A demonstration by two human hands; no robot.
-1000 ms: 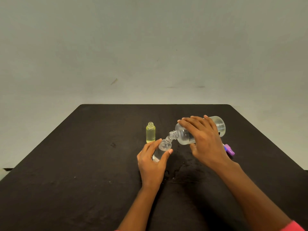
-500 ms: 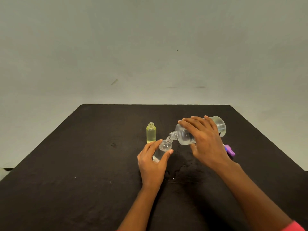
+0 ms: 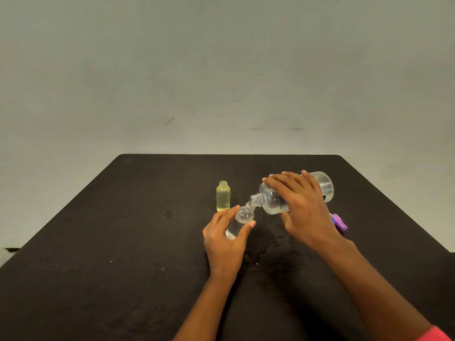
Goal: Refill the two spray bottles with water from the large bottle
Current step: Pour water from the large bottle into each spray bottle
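Pouring looks to be the step in hand. The large bottle (image 3: pixel 272 201) is tipped almost flat above the tabletop (image 3: pixel 123 242), with its long axis running from its raised base at the far right down to its neck at the lower left. That neck meets the open mouth of the small clear spray bottle (image 3: pixel 242 216). The right hand (image 3: pixel 302 207) grips the large bottle from above, fingers curled over its middle and thumb beneath. The left hand (image 3: pixel 225 242) holds the clear spray bottle between thumb and fingers. This bottle leans with its mouth up and to the right, toward the pouring neck; water shows in its lower part, though the level is hard to read. Both bottles sit near the middle of the tabletop, just ahead of the hands, with the left hand nearer the receiver and the right nearer the source. The yellow spray bottle (image 3: pixel 223 196) stands upright and uncapped just behind the left hand, apart from it, and its tinted wall hides whether it is full. A purple cap (image 3: pixel 339 222) lies partly hidden behind the right wrist. A wet patch (image 3: pixel 266 252) glistens between the hands, so spilling is a real risk. The next move probably turns on the two narrow mouths lining up, since a small roll of the right wrist would send water past the rim.
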